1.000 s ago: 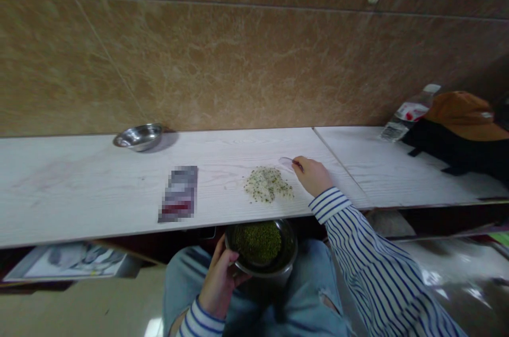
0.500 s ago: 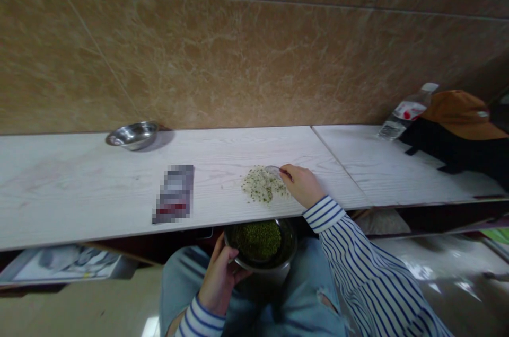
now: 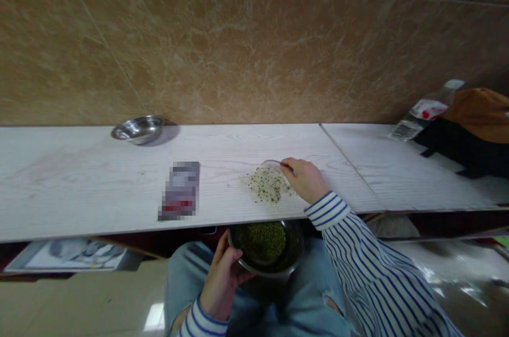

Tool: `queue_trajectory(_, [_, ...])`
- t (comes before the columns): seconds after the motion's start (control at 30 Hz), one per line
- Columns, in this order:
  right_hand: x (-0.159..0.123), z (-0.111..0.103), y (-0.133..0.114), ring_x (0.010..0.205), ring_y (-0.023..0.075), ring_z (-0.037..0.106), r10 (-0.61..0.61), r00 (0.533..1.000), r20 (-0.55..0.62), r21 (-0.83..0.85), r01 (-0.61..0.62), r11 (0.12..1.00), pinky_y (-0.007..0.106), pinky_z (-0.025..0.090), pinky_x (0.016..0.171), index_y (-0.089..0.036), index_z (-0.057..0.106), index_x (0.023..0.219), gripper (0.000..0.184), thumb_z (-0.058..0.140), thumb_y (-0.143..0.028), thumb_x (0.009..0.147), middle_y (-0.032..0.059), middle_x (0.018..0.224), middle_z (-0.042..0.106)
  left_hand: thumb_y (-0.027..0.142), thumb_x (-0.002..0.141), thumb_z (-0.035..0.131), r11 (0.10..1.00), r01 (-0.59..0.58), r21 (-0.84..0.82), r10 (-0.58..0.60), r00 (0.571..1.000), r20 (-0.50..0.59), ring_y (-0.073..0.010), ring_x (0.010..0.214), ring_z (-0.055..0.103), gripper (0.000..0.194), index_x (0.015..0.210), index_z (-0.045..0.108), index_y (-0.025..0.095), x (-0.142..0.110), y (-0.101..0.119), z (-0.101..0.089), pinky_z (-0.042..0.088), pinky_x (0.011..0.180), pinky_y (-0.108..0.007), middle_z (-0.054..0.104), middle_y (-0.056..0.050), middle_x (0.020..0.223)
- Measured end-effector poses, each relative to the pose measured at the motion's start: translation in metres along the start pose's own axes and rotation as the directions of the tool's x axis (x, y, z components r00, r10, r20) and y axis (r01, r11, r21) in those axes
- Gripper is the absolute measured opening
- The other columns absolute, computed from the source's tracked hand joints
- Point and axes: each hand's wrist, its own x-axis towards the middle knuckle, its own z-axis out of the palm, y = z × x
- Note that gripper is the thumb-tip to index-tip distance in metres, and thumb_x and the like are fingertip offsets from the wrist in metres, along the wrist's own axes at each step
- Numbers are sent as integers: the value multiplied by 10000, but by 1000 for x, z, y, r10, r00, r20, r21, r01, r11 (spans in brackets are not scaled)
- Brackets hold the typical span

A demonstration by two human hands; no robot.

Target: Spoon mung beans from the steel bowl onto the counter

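Note:
My left hand grips the rim and side of a metal bowl below the tabletop edge, over my lap. Green beans, like mung beans, lie inside it. Pinched in my right hand is a spoon with a dark handle. Its thin curved head is at the far right side of a spread pile of white grains mixed with green beans. The grains look like rice, and the spoon's bowl is hard to make out against them.
An empty shallow metal bowl stands at the back left by the wall. A blurred-out flat packet lies left of the pile. At the far right a plastic bottle leans against an orange-brown cap. An open drawer sticks out below left.
The view has turned slightly, shifting everything a little to the right. The spoon has moved slightly toward the back of the pile. Both hands keep their grips.

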Motion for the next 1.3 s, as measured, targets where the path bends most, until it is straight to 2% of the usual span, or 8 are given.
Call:
queue_trajectory(0.17, [37, 5, 5, 847, 187, 635, -5, 998, 70, -37, 8, 999, 289, 418, 756, -204, 638, 1042, 248, 433, -285, 928, 61, 932, 710, 201, 670, 586, 1000, 4, 1, -4, 1000, -22, -219, 835, 656, 664, 1309, 432, 300, -1, 4, -5, 513, 688, -352, 662, -52, 1068])
queue_trajectory(0.3, [48, 11, 2, 844, 181, 637, -65, 990, 127, -24, 68, 997, 284, 414, 754, -229, 656, 1017, 239, 446, -293, 922, 43, 922, 714, 207, 674, 588, 1000, -3, 10, 3, 1000, -20, -214, 834, 651, 660, 1311, 438, 300, -1, 7, -7, 508, 687, -345, 666, -44, 1051])
queue_trajectory(0.47, [44, 10, -2, 872, 167, 634, -126, 978, 166, 12, 126, 992, 283, 410, 785, -247, 663, 1020, 243, 446, -303, 925, 20, 951, 713, 208, 686, 576, 1000, 6, 2, -6, 1000, -25, -199, 817, 647, 629, 1294, 448, 304, -1, 10, -7, 504, 692, -337, 666, -31, 1023])
queue_trajectory(0.7, [34, 1, -7, 893, 165, 625, -246, 957, 154, 91, 234, 968, 299, 398, 826, -240, 664, 1009, 215, 473, -267, 913, 14, 948, 709, 201, 679, 587, 1000, 1, 8, 0, 1000, -27, -185, 755, 634, 642, 1298, 442, 292, -1, 11, -5, 512, 682, -353, 659, -45, 1008])
queue_trajectory(1.0, [17, -13, -21, 912, 177, 599, -260, 937, 231, 23, 262, 965, 327, 338, 833, -235, 647, 1041, 246, 428, -291, 945, 39, 957, 695, 194, 706, 553, 999, -29, 45, 29, 1000, -7, -185, 780, 629, 590, 1277, 439, 291, -2, 12, 2, 519, 658, -341, 643, -29, 999])
queue_trajectory(1.17, [8, -16, -30, 891, 179, 594, -273, 935, 227, -32, 288, 957, 321, 306, 785, -231, 646, 1016, 227, 438, -288, 946, 34, 921, 698, 191, 728, 542, 999, -19, 44, 19, 1000, 7, -200, 831, 633, 605, 1307, 405, 302, -3, 8, 3, 522, 658, -347, 622, -44, 1062])
queue_trajectory(1.3, [1, -17, -36, 910, 179, 593, -276, 936, 218, -44, 293, 955, 320, 289, 771, -233, 647, 1014, 226, 435, -280, 952, 29, 933, 704, 188, 736, 528, 998, -16, 55, 16, 1000, -5, -209, 813, 640, 599, 1312, 401, 290, -2, 7, 6, 526, 653, -356, 627, -47, 1011])
